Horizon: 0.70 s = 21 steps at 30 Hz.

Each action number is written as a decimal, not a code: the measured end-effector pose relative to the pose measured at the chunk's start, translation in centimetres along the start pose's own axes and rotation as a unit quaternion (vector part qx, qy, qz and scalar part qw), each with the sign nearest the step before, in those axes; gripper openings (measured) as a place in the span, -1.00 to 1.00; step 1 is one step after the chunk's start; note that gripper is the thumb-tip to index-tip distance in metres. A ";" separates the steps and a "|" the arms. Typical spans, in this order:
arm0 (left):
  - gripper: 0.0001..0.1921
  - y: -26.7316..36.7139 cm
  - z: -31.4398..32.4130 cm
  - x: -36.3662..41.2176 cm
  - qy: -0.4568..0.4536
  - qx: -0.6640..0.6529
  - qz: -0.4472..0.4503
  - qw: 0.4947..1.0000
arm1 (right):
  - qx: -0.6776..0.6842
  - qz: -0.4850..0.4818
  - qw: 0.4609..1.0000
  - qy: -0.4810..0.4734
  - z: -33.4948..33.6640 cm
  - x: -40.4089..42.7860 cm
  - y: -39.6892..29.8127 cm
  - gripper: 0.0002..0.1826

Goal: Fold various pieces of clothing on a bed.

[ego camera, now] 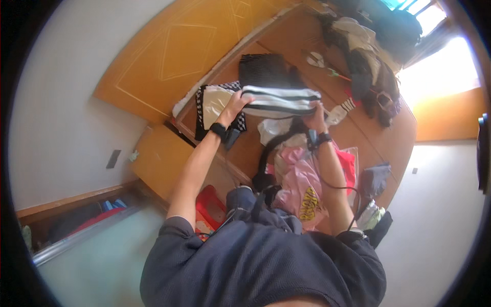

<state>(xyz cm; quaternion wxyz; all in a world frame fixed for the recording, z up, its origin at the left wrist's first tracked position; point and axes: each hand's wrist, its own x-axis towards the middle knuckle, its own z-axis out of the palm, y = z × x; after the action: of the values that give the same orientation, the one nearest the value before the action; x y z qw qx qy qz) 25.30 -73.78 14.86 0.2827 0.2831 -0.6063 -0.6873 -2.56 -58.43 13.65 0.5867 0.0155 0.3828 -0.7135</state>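
Observation:
A folded white garment with black stripes (282, 101) is held up in front of me, stretched level between both hands. My left hand (237, 104) grips its left end, the thumb lying on top. At the other end, my right hand (316, 117) has hold of the right edge, its fingers partly hidden. Just beyond the garment lies a dark ribbed cloth (262, 71). Left of my left hand is a cream folded cloth (215, 103) on a black-and-white patterned one (199, 128). Below the garment lie white cloth (273, 129) and a pink garment with printed lettering (297, 172).
A brown wooden platform (253, 48) bears the clothes, with an orange headboard (184, 46) along its far-left side. Heaped clothes (368, 57) lie at upper right, near a striped sock (341, 111). Right of my forearm is a grey cloth bundle (375, 179). A red item (211, 205) stands by my legs.

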 end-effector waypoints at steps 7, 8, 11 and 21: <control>-0.46 -5.3 -6.5 13.3 0.047 -0.014 -0.059 0.997 | -0.160 0.060 0.970 0.173 5.0 12.9 -2.7 -0.45; -0.39 -7.2 -7.5 13.3 0.043 0.037 -0.256 0.965 | -0.280 0.084 0.940 0.178 4.2 13.3 -2.2 -0.41; -0.46 -14.1 -7.6 7.7 0.029 0.042 -0.223 0.974 | -0.488 0.050 0.868 0.081 0.2 11.0 1.5 -0.37; -0.72 -24.9 -2.9 -14.3 -0.116 0.066 -0.556 0.820 | -0.527 0.062 0.804 0.270 -20.8 -15.4 17.9 -0.28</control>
<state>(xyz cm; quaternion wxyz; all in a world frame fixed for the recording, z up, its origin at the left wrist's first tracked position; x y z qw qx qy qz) 36.02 -62.61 -9.53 -0.2393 0.5080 -0.4181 -0.7141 8.55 -34.29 -3.20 0.4202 -0.0801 0.8410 -0.3313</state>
